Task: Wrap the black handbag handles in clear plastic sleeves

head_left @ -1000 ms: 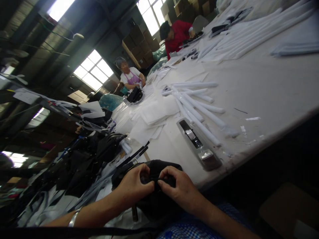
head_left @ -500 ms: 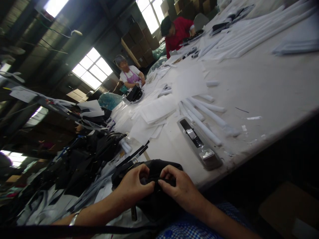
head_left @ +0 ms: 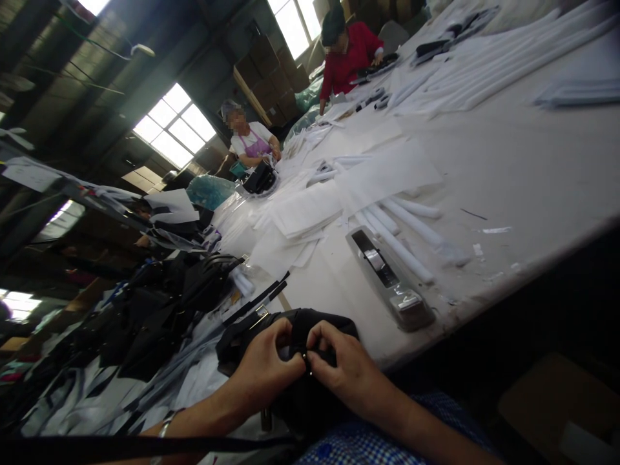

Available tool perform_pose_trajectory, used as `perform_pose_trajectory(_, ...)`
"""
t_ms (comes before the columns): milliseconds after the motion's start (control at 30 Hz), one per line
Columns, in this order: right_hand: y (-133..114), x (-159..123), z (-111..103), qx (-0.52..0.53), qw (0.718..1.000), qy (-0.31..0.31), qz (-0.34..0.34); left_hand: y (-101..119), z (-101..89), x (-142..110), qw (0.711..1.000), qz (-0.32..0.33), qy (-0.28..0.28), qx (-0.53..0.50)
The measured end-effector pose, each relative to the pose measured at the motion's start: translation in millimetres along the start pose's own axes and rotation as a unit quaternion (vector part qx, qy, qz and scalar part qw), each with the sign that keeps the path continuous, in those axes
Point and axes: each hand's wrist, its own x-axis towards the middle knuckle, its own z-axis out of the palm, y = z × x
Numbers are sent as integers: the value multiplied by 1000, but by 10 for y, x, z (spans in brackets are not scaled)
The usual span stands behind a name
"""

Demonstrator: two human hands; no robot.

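Note:
A black bag point(head_left: 310, 400) rests at the near table edge, against my lap. My left hand point(head_left: 266, 361) is closed, thumb and fingers pinching the bag's dark material. Close beside it, my right hand point(head_left: 345, 368) pinches the same part, its fingertips almost meeting the left ones. Tiny gold-coloured metal bits point(head_left: 305, 356) glint between the two thumbs. Left of the hands, a buckle point(head_left: 261, 312) shows on a strap of the bag. The exact part under my fingertips is mostly hidden.
Right of the bag stands a grey tape dispenser point(head_left: 394, 290). Beyond it lie white rolled tubes point(head_left: 411, 236) and white sheets point(head_left: 310, 210). Many black bags point(head_left: 159, 310) are heaped on the left. Two people work farther along the table point(head_left: 508, 161).
Both hands stay pinched on the bag, with small shifts of the fingers; gold-coloured metal now shows between them. The far person in red has raised their head slightly. The camera view has shifted a little.

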Motion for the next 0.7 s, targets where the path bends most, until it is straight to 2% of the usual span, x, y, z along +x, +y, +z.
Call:
perform_pose_trajectory(67, 28, 18, -35, 10, 1000, -7, 1, 2, -84, 19, 999, 28, -26, 27)
perform_pose_trajectory(133, 42, 23, -87, -1, 1000, -15, 0, 28, -209, 21, 994, 61, -75, 44)
perform_pose_trajectory(233, 15, 6, -173, -82, 996, 12, -18, 85, -425, -20, 987, 77, -135, 35)
perform_pose_trajectory(300, -45, -9, -216, -157, 982, 67, -79, 83, -556, -75, 990, 83, -111, 16)
perform_pose_trajectory(367, -143, -7, -228, -214, 956, 103, -174, 14, -666, -153, 995, 93, -33, -4)
perform_pose_trajectory(400, -208, 3, -217, -235, 941, 97, -222, -47, -713, -201, 995, 94, 11, -12)
perform_pose_trajectory(500, -441, 71, -108, -284, 902, 2, -324, -324, -815, -414, 989, 67, 117, -58)
perform_pose_trajectory(567, -583, 133, 13, -315, 877, -76, -355, -563, -821, -635, 982, 28, 149, -113)
perform_pose_trajectory(633, -671, 194, 140, -337, 861, -138, -357, -832, -731, -916, 970, -34, 151, -187)
perform_pose_trajectory(700, -693, 242, 242, -346, 857, -172, -340, -1120, -521, -1215, 947, -113, 120, -277)
